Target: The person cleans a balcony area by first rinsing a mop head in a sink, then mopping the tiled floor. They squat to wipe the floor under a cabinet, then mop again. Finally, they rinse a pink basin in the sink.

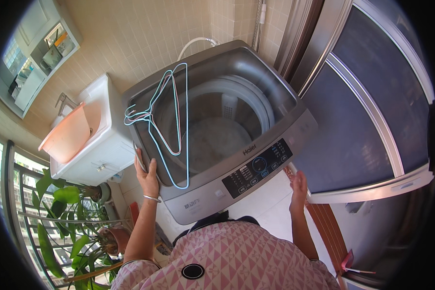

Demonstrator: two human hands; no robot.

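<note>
A grey Haier top-loading washing machine (206, 203) stands before me. Its drum (217, 141) shows through the clear lid (159, 145). Light blue and pink clothes hangers (187, 127) lie overlapped on the left part of the top, hooks pointing left. My left hand (147, 177) is at the machine's left side, thumb apart from the fingers. A thin grey curved edge (139, 157) shows between them; whether I grip it cannot be told. My right hand (298, 186) hovers off the front right corner, beside the control panel (258, 167), with nothing visible in it.
At left, an orange plastic basin (67, 136) leans in a white washbasin (106, 119) beside a tap (63, 103). Potted plants (67, 195) stand by the barred window. A dark-panelled sliding door (344, 134) borders the right. A pink dustpan-like object (347, 260) lies lower right.
</note>
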